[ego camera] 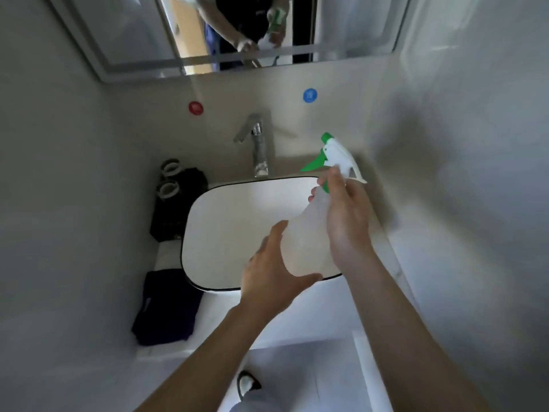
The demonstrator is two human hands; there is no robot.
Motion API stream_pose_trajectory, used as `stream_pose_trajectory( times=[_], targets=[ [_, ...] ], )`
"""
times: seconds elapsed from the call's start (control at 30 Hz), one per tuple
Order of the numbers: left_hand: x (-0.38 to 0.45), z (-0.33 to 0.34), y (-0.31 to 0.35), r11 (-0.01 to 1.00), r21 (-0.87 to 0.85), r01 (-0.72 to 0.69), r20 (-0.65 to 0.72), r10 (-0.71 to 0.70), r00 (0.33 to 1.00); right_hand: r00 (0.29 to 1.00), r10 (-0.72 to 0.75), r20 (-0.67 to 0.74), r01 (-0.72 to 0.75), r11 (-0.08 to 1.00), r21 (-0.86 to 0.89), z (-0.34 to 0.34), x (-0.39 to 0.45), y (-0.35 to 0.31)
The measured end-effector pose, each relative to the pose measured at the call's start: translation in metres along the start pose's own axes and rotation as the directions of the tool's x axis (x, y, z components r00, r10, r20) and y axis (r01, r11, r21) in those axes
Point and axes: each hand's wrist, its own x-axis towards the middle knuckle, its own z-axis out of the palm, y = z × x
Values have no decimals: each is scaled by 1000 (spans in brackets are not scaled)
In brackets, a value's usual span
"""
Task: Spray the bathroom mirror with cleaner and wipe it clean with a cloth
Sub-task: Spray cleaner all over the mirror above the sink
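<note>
**Q:** Translucent plastic is seen over the basin point(208, 221). What is it, and how is it held?

**A:** It is the bottle point(306, 233), topped by a white and green trigger head. It is held tilted above the right part of the basin, nozzle toward the wall behind the basin. The lower body is cupped by the left hand point(273, 278), thumb and fingers curled round it. The neck is gripped by the right hand point(347, 221), fingers wrapped under the head. Whether a finger lies on the trigger cannot be told.

**Q:** Where is the mirror?

**A:** The mirror point(124, 31) is mounted on the wall above the basin, beyond the tap point(258, 147). No spray or wiped streaks can be made out on the glass, though the view is blurred.

**Q:** And a cloth?

**A:** A dark folded item point(166, 307) lies on the counter left of the basin, at its near corner. It is judged to be the cloth, though this is not certain. It is not touched by either hand.

**Q:** What stage is judged reached?

**A:** An early one. The bottle is in hand but not raised to the mirror; spraying and wiping are both judged still to be done.
</note>
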Motion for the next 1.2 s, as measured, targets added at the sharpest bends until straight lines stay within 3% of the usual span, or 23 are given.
stream_pose_trajectory(
  times=[0.13,0.33,0.43,0.57,0.67,0.73,0.9,1.2],
  targets=[
    [7,-10,-36,995,-68,76,41,-74,996,997,59,39,-51,982,-184,35,5,28],
    [26,-28,-80,915,-358,185,247,-98,964,992,50,115,-17,962,-273,60,8,47],
    [36,-44,-93,880,-403,252,296,-135,946,984,52,173,7,946,-325,66,10,59],
    [48,-77,-89,820,-510,262,158,-210,965,977,25,210,53,933,-356,74,11,68],
    [62,-103,-70,757,-634,156,-60,-249,967,970,25,241,56,944,-326,79,16,70],
    [72,-111,-55,746,-663,66,-132,-203,970,962,30,270,53,954,-296,78,19,71],
    [83,-99,-19,733,-678,-48,-81,-9,997,940,19,340,71,965,-252,63,25,66],
    [101,-64,15,768,-632,-104,-112,43,993,918,0,396,88,975,-203,16,59,48]
  ],
)
